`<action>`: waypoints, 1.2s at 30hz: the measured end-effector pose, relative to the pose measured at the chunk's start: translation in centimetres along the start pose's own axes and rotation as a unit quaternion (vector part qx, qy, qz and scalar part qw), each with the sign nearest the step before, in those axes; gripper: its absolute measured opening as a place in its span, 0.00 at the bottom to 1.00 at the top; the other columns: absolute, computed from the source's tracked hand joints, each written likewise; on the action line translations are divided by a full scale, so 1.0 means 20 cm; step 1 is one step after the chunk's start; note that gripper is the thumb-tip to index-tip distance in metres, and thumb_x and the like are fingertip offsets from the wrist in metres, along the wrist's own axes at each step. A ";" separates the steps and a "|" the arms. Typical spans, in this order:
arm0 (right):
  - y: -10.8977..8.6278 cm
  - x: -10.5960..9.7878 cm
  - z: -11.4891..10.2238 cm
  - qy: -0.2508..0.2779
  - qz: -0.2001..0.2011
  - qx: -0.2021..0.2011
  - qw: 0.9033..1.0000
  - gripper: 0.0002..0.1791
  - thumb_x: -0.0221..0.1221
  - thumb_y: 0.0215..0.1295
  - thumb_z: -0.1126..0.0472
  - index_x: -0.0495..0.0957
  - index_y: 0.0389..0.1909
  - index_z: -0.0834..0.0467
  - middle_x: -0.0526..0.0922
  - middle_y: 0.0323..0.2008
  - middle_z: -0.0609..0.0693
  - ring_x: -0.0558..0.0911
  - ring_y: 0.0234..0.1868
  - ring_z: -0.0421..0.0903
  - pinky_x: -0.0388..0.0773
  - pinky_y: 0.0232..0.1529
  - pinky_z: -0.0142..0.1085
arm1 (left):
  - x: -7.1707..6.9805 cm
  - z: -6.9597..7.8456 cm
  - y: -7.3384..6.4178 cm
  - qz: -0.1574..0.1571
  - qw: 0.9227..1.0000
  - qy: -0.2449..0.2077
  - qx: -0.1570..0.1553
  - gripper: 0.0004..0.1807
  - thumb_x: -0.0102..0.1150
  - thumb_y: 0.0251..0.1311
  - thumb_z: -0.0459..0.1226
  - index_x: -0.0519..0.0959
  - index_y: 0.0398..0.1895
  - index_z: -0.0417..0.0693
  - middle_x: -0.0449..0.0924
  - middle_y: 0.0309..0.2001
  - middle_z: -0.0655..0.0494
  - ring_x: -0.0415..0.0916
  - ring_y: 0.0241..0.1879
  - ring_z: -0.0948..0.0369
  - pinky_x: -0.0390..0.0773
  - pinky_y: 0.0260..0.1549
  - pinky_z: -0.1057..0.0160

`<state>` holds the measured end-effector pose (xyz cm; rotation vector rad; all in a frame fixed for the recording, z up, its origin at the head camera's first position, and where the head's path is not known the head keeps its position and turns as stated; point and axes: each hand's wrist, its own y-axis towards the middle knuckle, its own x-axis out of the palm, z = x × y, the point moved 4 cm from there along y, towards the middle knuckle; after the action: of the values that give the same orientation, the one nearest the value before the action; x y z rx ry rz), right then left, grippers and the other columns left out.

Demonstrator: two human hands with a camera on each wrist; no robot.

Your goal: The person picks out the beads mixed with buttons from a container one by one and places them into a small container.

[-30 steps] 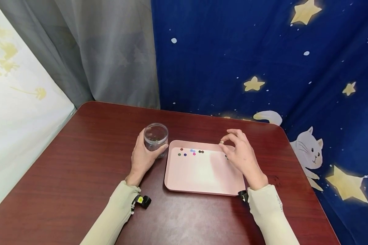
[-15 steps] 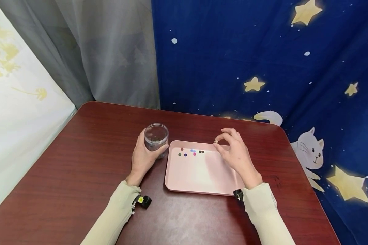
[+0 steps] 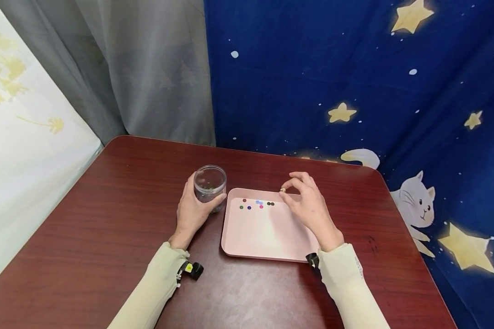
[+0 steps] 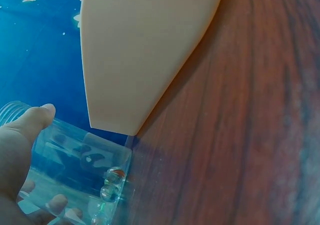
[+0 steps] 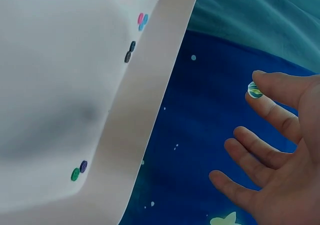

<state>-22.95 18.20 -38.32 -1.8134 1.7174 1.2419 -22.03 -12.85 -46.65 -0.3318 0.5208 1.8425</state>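
Note:
My left hand (image 3: 191, 211) grips a clear plastic jar (image 3: 209, 182) that stands upright and uncapped on the table, just left of the pink tray (image 3: 263, 237). Several glass marbles (image 4: 109, 192) lie at the bottom of the jar in the left wrist view. Between thumb and index finger, my right hand (image 3: 310, 208) pinches a marble (image 5: 254, 90) with yellow and green swirls, above the tray's far edge. The other right fingers are spread apart. Several small coloured buttons (image 3: 270, 204) lie along the tray's far side; a green button (image 5: 75, 174) and a purple one sit near one corner.
The tray's raised rim stands close to the jar. Around them stretches the dark red wooden table (image 3: 119, 219). Behind it hang a grey curtain (image 3: 164, 82) and a blue curtain (image 3: 271, 82) with stars and a cat.
My right hand has moved left over the tray's far edge, still pinching the marble. The left hand and the jar have stayed in place.

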 end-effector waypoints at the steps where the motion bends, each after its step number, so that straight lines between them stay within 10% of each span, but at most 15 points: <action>1: 0.00 0.01 0.00 0.001 -0.001 0.000 1.000 0.07 0.71 0.65 0.57 0.84 0.40 0.52 0.78 0.66 0.54 0.74 0.69 0.55 0.77 0.62 0.56 | 0.00 0.00 0.00 0.000 1.000 0.000 0.000 0.57 0.79 0.48 0.62 0.58 0.80 0.70 0.70 0.74 0.54 0.72 0.70 0.50 0.71 0.66 0.36; 36: 0.05 0.12 -0.13 0.036 -0.014 -0.025 0.999 0.06 0.71 0.65 0.57 0.85 0.40 0.51 0.78 0.65 0.52 0.74 0.70 0.54 0.75 0.66 0.53 | 0.01 0.00 -0.01 0.002 1.000 0.002 0.007 0.56 0.79 0.48 0.61 0.58 0.80 0.69 0.69 0.74 0.53 0.72 0.71 0.49 0.71 0.66 0.36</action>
<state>-23.19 14.61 -38.46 -1.9272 1.7055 1.2338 -21.97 -12.74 -46.70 -0.3251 0.5376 1.8411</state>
